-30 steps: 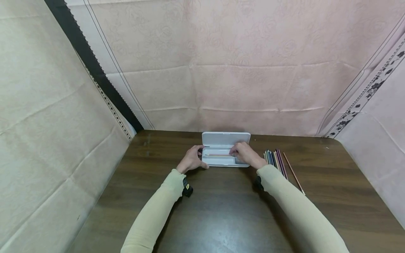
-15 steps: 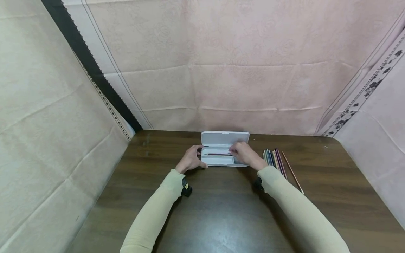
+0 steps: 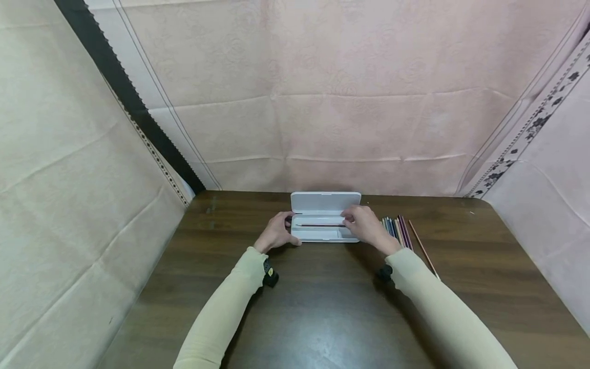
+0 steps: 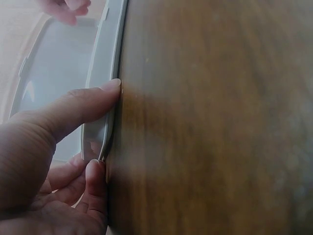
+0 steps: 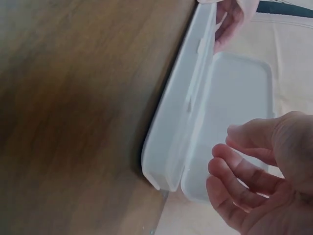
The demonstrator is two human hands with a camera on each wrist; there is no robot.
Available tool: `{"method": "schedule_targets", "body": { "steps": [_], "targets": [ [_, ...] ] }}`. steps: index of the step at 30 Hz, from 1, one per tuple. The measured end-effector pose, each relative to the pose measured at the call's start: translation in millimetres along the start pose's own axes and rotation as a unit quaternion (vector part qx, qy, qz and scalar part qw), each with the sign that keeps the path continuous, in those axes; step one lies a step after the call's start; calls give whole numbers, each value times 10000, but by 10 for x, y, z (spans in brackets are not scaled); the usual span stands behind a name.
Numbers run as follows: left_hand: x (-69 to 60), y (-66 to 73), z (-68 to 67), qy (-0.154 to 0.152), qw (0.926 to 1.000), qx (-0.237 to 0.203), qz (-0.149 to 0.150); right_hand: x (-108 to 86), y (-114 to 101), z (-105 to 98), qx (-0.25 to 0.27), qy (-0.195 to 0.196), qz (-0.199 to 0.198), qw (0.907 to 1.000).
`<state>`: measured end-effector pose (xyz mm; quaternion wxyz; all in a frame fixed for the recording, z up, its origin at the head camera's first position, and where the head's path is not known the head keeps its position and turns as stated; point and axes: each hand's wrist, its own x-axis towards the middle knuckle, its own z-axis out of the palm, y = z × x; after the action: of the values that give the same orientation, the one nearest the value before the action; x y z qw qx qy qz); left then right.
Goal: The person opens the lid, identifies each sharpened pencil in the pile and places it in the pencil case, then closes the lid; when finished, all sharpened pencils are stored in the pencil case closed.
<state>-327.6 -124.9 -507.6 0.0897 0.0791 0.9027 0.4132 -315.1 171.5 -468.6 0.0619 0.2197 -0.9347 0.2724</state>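
A white pencil case (image 3: 315,235) lies on the table with its lid (image 3: 324,201) raised at the back. One thin, dark pencil-like stick (image 3: 320,225) rests lengthwise inside it. My left hand (image 3: 277,231) grips the case's left end, its thumb on the front wall in the left wrist view. Over the right part of the case is my right hand (image 3: 365,225). In the right wrist view its fingers (image 5: 234,166) are loosely bent, with nothing between them and the thumb. The case's interior is hidden in that view.
Several coloured pencils (image 3: 400,229) lie side by side on the table, right of the case and partly behind the right forearm. A single reddish-brown pencil (image 3: 421,247) lies slanted beside them. A pale cloth (image 3: 341,128) hangs behind the table's back edge.
My right hand has let go of the stick, risen slightly and shifted right. More of the stick and the case's interior shows. My left hand keeps its grip on the case.
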Motion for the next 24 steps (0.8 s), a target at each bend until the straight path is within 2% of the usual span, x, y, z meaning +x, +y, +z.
{"method": "schedule_targets", "body": {
  "steps": [10,16,24],
  "targets": [
    [-8,-17,7,-43,10000,34,-33,-232,26,-186,-42,476,553,9973],
    [-2,-16,-2,-17,10000,20,-10,-362,54,-283,-83,587,983,9934],
    [8,-1,-9,-59,10000,0,-26,-581,129,-380,4,811,1124,9903]
  ]
}}
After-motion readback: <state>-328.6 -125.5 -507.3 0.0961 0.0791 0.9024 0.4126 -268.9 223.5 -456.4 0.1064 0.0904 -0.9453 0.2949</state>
